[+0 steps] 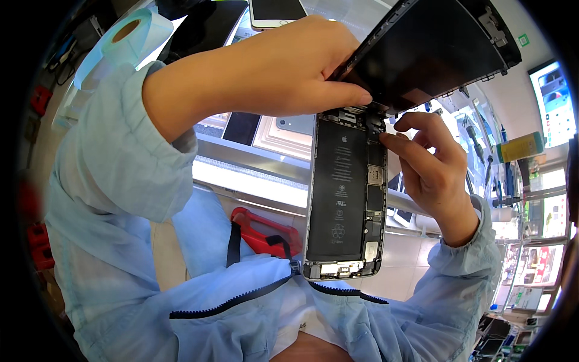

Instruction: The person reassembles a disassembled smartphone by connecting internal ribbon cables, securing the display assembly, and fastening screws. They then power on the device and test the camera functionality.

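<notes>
An opened smartphone hangs upright before me, its black battery and circuit boards exposed. Its lifted screen panel tilts up to the right, back side toward me, joined near the top of the body. My left hand grips the phone at this join, thumb across the inner face of the panel; its other fingers are mostly hidden behind. At the upper right edge of the body, my right hand touches the board with one fingertip. Its fingers are bent and apart, with nothing visible between them.
A glass counter with a lit metal edge runs behind the phone. On it lie a white-framed phone and a roll of pale film. Below is a red stool. Tools and a yellow-labelled bottle stand at right, near a lit screen.
</notes>
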Demonstrator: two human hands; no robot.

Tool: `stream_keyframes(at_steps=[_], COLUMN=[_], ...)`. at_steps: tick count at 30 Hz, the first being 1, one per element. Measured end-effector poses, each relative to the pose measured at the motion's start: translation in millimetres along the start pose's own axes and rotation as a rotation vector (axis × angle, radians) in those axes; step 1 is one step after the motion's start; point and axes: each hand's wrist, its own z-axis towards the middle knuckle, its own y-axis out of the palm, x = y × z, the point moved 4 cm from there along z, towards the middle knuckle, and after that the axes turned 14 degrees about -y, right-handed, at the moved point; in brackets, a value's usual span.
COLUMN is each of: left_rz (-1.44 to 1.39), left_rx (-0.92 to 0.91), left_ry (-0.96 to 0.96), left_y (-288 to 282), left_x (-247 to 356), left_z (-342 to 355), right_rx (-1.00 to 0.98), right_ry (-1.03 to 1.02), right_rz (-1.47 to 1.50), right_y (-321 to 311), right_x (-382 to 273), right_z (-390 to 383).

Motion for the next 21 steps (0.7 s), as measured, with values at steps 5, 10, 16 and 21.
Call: stream_keyframes(at_steps=[5,10,16,21], left_rz=[-0.068,-0.113,-0.049,-0.012], left_rx=[0.036,0.04,0.028,-0.008], left_ry=[0.019,0.005,-0.004,-0.019], left_y=[2.8,5.2,2.2,0.4], left_x=[-4.6,-10.5,-7.5,-3.0], left_z=[0.1,-0.3,0.1,-0.1], right_rx=[-0.021,-0.022,0.055,0.023], right_ry=[0.055,0.043,0.09,0.103], right_rz=[0.106,0.181,0.132,0.193], right_y=[-0.7,3.0,-0.5,1.4], right_x=[-2.0,0.6,2.4,1.1], right_z=[2.4,4.3,-2.5,-2.7])
